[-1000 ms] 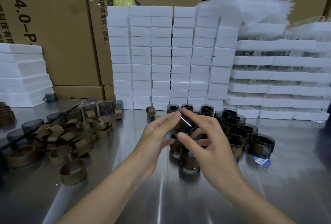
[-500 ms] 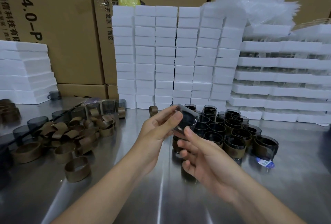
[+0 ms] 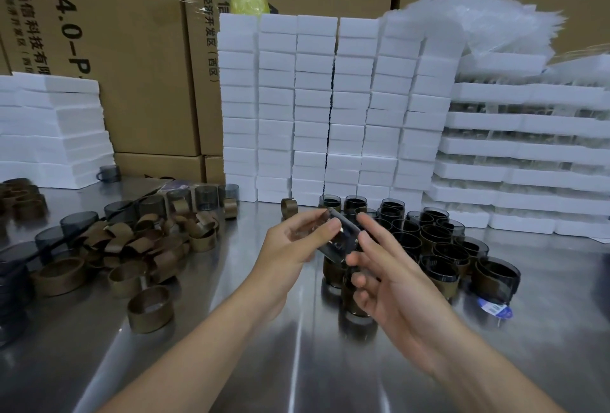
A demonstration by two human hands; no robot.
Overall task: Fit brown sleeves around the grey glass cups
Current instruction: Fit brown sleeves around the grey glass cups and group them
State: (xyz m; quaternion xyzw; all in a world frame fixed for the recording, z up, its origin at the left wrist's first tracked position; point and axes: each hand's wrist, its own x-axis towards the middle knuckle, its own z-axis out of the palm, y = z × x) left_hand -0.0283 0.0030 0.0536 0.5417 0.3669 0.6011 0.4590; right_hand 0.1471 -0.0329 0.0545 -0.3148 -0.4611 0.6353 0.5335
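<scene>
Two hands meet just in front of the cluster of sleeved cups (image 3: pixel 442 247), and between them is one grey glass cup (image 3: pixel 343 242), lifted off the steel table (image 3: pixel 297 363) and tipped well over on its side. The left hand (image 3: pixel 290 247) has it, with thumb and fingertips clamped on opposite sides of the wall near the rim. The right hand (image 3: pixel 386 280) lies against the cup's other side, its fingers loosely apart. Whether they pinch the glass or only steady it, I cannot tell from this angle.

The cup is likely to be light, rigid, smooth enough to slip, and breakable if it knocks the cluster below. A hold across the wall or at the rim and base seems best, leaving the middle free for a sleeve.

It is a short, straight-sided tumbler of smoky, see-through grey glass that catches bright glints, and it appears to wear no sleeve yet. The loose brown sleeves (image 3: pixel 138 244) are heaped well to the left of the cluster, and beyond that heap stand some bare grey cups (image 3: pixel 204 196).
</scene>
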